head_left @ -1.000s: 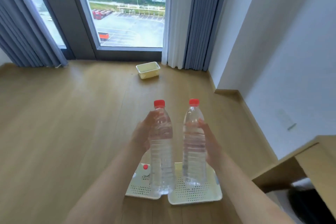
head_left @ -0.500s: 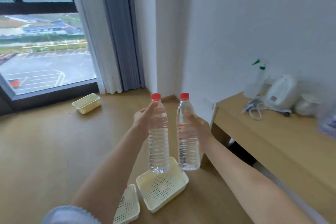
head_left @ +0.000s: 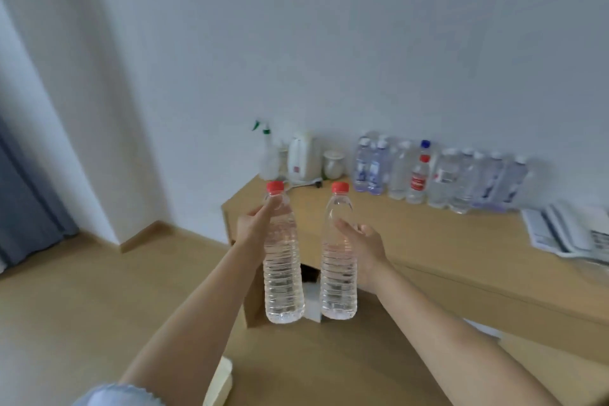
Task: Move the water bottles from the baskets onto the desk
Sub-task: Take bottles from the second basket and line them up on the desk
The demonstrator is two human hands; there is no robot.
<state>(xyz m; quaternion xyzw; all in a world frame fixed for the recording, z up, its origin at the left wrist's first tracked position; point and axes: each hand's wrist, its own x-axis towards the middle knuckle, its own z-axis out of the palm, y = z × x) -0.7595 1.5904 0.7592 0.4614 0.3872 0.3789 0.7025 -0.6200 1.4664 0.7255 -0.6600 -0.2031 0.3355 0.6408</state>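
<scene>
The light wooden table (head_left: 428, 241) lies bare along its front; at its back against the wall, a row of clear plastic bottles (head_left: 438, 175), a white kettle (head_left: 303, 156) and a spray bottle (head_left: 268, 155) crowd it.

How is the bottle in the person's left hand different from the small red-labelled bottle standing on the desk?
The held bottle is carried upright in the air by the left hand; the red-labelled bottle stands on the desk in the row by the wall. The held bottle has no label; the other wears a red one. Both are clear with red caps.
</scene>
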